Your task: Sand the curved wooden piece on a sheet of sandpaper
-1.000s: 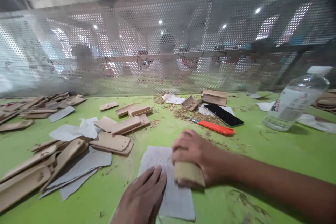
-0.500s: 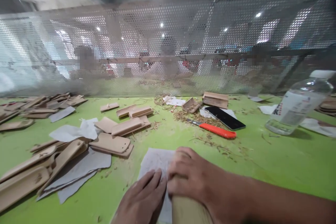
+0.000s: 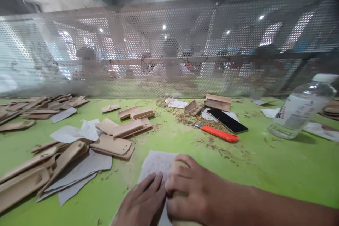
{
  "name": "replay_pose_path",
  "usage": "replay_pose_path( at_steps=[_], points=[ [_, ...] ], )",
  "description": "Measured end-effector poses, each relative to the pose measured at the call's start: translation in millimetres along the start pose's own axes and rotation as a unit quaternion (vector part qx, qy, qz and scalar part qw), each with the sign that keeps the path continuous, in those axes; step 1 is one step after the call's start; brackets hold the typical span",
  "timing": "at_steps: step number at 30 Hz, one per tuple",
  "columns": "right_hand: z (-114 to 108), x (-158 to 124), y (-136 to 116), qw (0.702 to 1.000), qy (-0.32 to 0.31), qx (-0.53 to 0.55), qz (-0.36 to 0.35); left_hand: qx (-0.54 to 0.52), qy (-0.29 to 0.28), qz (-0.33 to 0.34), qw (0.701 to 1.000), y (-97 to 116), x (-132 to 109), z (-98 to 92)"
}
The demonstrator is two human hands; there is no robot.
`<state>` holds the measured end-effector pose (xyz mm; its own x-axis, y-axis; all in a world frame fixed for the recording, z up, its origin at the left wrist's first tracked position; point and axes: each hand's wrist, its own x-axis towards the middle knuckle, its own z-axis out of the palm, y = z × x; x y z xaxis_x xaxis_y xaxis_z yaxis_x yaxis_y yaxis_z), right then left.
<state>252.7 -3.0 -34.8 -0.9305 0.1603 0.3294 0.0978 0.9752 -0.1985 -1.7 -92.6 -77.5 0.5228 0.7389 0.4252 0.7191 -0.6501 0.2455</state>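
Note:
A pale sheet of sandpaper [image 3: 156, 160] lies on the green table at the bottom middle. My left hand [image 3: 144, 197] presses it down, palm low and fingers stretched out flat. Beside it, my right hand [image 3: 190, 187] is wrapped round a pale piece of bamboo or wood [image 3: 178, 165] resting on the sheet. Most of that piece is hidden under the fingers; only its far end and a bit near the bottom edge show. Beyond my right hand lies a utility knife [image 3: 219, 133] with a red handle, among thin shavings.
Cut wooden pieces [image 3: 111, 144] and grey sheets [image 3: 79, 171] lie to the left, with a larger pile [image 3: 47, 106] behind. A black phone [image 3: 227, 120] and a clear bottle [image 3: 299, 109] stand or lie at the right. A perforated screen [image 3: 169, 49] closes off the back; people show dimly through it.
My right hand has slid a little toward me along the sheet, carrying the piece with it. My left hand stays nearly where it was.

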Motion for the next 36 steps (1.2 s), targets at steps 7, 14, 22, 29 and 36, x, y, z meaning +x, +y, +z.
replay_pose_path(
  at_steps=[7, 14, 22, 29, 36],
  points=[
    [-1, 0, 4, 0.999, 0.034, -0.015, 0.031, 0.014, -0.006, 0.016, 1.000, -4, -1, 1.2],
    [-1, 0, 1, 0.997, 0.038, -0.011, 0.061, 0.026, 0.000, 0.029, 0.999, -9, -2, 7.3],
    [-4, 1, 2, 0.997, 0.032, 0.002, 0.075, 0.028, 0.015, 0.038, 0.999, -9, -3, 4.4],
    [-2, 1, -3, 0.999, 0.021, -0.002, 0.029, 0.070, 0.001, 0.042, 0.997, -16, -7, 20.3],
    [-1, 5, -3, 1.000, 0.017, -0.018, 0.002, 0.064, 0.063, 0.024, 0.996, -38, -23, 64.2]
  ],
)
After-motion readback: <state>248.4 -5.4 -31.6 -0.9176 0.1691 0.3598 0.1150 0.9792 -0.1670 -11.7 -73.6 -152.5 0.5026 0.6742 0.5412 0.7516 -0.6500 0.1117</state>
